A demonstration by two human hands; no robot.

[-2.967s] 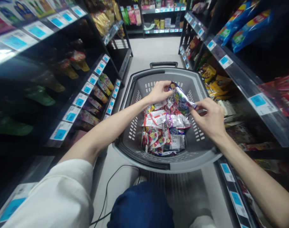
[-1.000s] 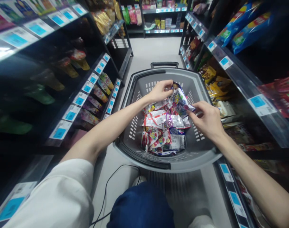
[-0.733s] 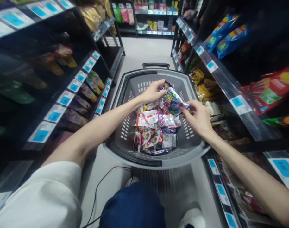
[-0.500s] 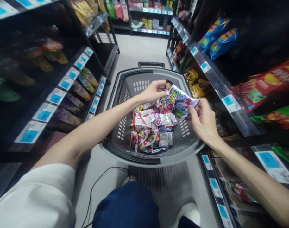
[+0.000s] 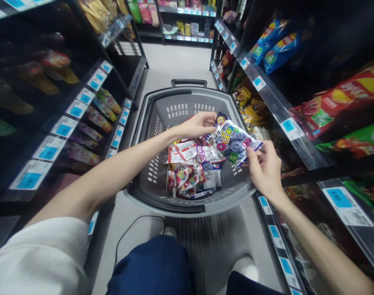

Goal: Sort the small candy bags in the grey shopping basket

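Observation:
A grey shopping basket (image 5: pixel 162 102) stands on the aisle floor in front of me, holding several candy packets (image 5: pixel 189 168). Above its right side I hold a blue and white candy bag (image 5: pixel 234 143) flat. My right hand (image 5: pixel 265 172) pinches the bag's right edge, and my left hand (image 5: pixel 197 125) lies with its fingers on the bag's upper left corner. Both arms reach over the basket.
Dark shelves with blue price tags (image 5: pixel 64 129) line both sides of the narrow aisle. Snack bags (image 5: pixel 337 98) fill the right shelves and packets (image 5: pixel 97 119) the left. A black cable (image 5: pixel 128 233) runs on the grey floor near my knee (image 5: pixel 153 266).
The candy bag has been lifted off the pile and drawn to the right and toward me by both hands. My view has turned to the right.

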